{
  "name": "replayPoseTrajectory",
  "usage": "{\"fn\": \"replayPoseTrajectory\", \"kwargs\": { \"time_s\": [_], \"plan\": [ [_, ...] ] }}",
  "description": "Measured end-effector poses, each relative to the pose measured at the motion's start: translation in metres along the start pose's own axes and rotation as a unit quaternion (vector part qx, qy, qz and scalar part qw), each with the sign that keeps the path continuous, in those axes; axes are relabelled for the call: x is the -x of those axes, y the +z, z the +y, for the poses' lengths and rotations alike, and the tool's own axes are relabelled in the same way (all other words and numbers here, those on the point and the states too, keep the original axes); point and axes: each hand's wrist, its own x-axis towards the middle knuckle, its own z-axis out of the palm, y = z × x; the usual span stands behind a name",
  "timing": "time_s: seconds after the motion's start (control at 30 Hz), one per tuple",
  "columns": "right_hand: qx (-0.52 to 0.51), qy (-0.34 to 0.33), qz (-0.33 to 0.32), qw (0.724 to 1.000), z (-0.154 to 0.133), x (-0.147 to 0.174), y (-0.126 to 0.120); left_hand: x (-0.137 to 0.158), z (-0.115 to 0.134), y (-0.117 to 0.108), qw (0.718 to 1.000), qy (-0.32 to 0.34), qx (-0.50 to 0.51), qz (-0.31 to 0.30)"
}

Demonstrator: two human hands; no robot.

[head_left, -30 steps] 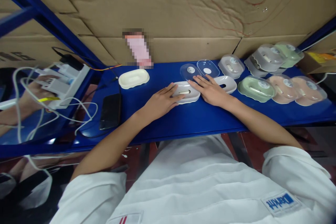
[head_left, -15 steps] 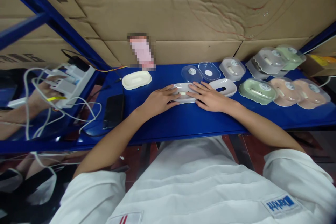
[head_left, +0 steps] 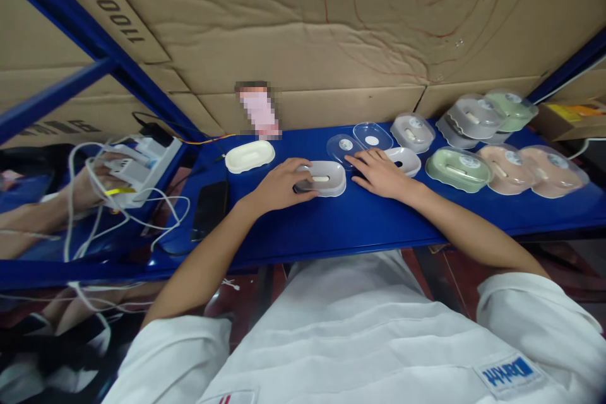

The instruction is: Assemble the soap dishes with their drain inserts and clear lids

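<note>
A grey oval soap dish [head_left: 335, 187] with a pale bar-shaped piece in its middle sits on the blue shelf. My left hand [head_left: 285, 184] grips its left end, thumb in front and fingers behind. My right hand [head_left: 384, 175] is apart from that dish, its fingers stretched out over the near right edge of a clear oval lid [head_left: 335, 148] with a round white sticker. Whether the fingertips touch this lid I cannot tell. Another clear lid [head_left: 373, 134] lies just behind. Partly hidden by my right hand is a whitish oval tray [head_left: 411, 161] with a dark slot.
A cream oval dish [head_left: 250, 156] and a black phone [head_left: 209, 209] lie to the left. Lidded green [head_left: 457, 169], peach [head_left: 505, 170] and grey dishes [head_left: 413, 132] stand right. Another person's hand [head_left: 101, 173] is by a white power strip [head_left: 156, 167] with cables. Cardboard [head_left: 303, 57] forms the back.
My right hand has let go of the grey dish and moved right to the clear lid. My left hand still holds the dish's left end. The view has shifted slightly.
</note>
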Motion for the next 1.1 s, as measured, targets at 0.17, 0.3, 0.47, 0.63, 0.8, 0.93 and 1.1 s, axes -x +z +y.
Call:
{"fn": "replayPoseTrajectory", "kwargs": {
  "time_s": [0.17,0.3,0.47,0.63,0.8,0.93,1.1],
  "plan": [
    [0.009,0.011,0.01,1.0,0.004,0.002,0.003,0.001,-0.002,-0.001,1.0,-0.006,0.008,0.005],
    [0.009,0.009,-0.004,1.0,0.005,0.003,-0.001,0.002,0.0,0.0,0.999,-0.053,-0.007,0.005],
    [-0.034,-0.027,-0.018,0.999,0.005,0.006,-0.009,0.0,0.0,-0.001,0.99,-0.12,-0.067,0.023],
    [-0.054,-0.022,-0.039,0.998,0.008,0.008,-0.009,-0.001,0.0,-0.003,0.985,-0.149,-0.083,0.027],
    [-0.108,-0.051,-0.05,0.992,0.013,0.007,-0.016,0.001,-0.002,0.001,0.987,-0.136,-0.084,0.03],
    [-0.151,-0.082,-0.06,0.983,0.015,0.01,-0.022,0.001,-0.002,0.001,0.986,-0.137,-0.088,0.026],
    [-0.108,-0.007,-0.037,0.993,-0.008,0.012,-0.024,0.001,0.001,-0.001,0.987,-0.136,-0.086,0.014]
  ]
}}
